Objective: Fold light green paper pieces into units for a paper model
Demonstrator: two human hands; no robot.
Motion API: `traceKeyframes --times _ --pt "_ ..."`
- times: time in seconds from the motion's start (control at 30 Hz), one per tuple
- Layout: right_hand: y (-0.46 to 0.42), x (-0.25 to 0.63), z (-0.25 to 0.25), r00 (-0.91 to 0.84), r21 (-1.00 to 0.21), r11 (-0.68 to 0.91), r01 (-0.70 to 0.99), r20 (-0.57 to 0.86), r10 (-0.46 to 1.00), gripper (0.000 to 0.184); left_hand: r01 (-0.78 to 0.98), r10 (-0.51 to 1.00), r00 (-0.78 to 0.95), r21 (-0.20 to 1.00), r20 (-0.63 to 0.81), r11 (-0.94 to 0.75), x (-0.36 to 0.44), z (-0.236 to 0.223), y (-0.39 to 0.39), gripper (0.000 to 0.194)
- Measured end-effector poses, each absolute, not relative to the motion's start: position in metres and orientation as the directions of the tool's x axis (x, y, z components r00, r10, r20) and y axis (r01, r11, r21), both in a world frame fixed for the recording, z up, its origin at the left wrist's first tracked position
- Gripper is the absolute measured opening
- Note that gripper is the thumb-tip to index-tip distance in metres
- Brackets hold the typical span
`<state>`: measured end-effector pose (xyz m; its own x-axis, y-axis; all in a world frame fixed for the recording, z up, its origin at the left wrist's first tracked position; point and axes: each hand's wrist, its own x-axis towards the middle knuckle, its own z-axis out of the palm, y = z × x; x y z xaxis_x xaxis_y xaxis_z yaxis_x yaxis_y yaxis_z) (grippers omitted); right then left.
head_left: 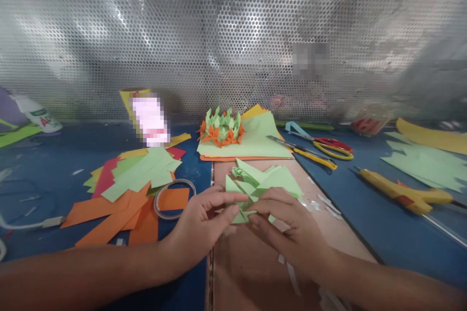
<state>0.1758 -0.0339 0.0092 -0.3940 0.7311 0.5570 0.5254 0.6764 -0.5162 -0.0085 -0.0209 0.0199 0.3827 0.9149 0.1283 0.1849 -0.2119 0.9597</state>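
Both hands meet over a brown board [255,262] in the middle of the table. My left hand [199,226] pinches the left corner of a folded light green paper piece [262,182]. My right hand [288,226] presses closed fingers on the same piece from the right. Several folded green points stick up behind the fingers. A finished green and orange paper crown [222,129] sits farther back on a stack of green and yellow sheets [255,143].
Orange, green and red paper scraps [127,189] and a tape roll [174,198] lie left on the blue tabletop [383,223]. Scissors [317,148] and a yellow glue gun [404,193] lie right. A white bottle [36,114] is far left. Perforated metal wall [233,34] behind.
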Motion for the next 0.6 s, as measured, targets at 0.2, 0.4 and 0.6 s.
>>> traceKeyframes --times 0.2,0.4,0.6 --pt "-0.0328 0.1761 0.0079 -0.408 -0.505 0.676 0.537 0.546 0.732 0.014 0.158 0.923 0.377 0.977 0.076 -0.145 -0.0078 0.0195 -0.0200 0.023" --pt "-0.0336 0.1767 0.0056 -0.438 -0.471 0.694 0.545 0.546 0.714 0.016 0.139 0.933 0.358 0.985 0.043 -0.099 -0.0075 0.0204 -0.0197 0.017" --pt "-0.0334 0.1765 0.0065 -0.455 -0.465 0.694 0.549 0.531 0.715 0.016 0.092 0.927 0.371 0.996 -0.054 0.021 -0.0083 0.0157 -0.0188 0.017"
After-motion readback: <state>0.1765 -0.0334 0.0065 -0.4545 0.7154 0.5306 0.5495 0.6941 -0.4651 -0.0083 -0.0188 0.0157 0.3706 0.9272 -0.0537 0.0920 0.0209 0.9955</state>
